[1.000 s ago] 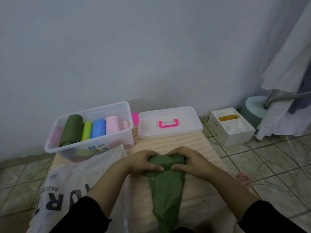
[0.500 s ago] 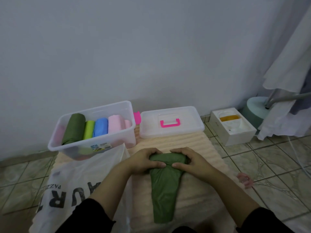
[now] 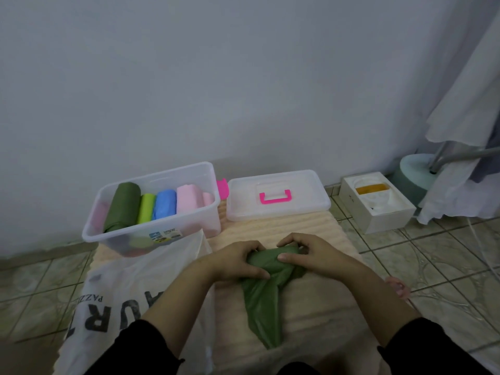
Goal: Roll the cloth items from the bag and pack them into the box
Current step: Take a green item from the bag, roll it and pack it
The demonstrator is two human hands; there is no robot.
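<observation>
Green cloth (image 3: 263,301) half-rolled; box (image 3: 151,234) holds rolls.

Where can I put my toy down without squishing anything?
Bare towel between the lid and the hands, and floor tiles right of the towel. Crowded: the box of rolls and the bag at left.

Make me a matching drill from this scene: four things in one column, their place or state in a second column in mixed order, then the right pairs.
Things
1. dark green cloth
2. blue roll
3. lid with pink handle
4. white bag

Places or states
A. packed in the clear box
B. lying flat beside the box, by the wall
C. half rolled, gripped by the left hand and right hand
D. spread in front of the box, printed letters showing

Pairs: 1-C, 2-A, 3-B, 4-D
</observation>
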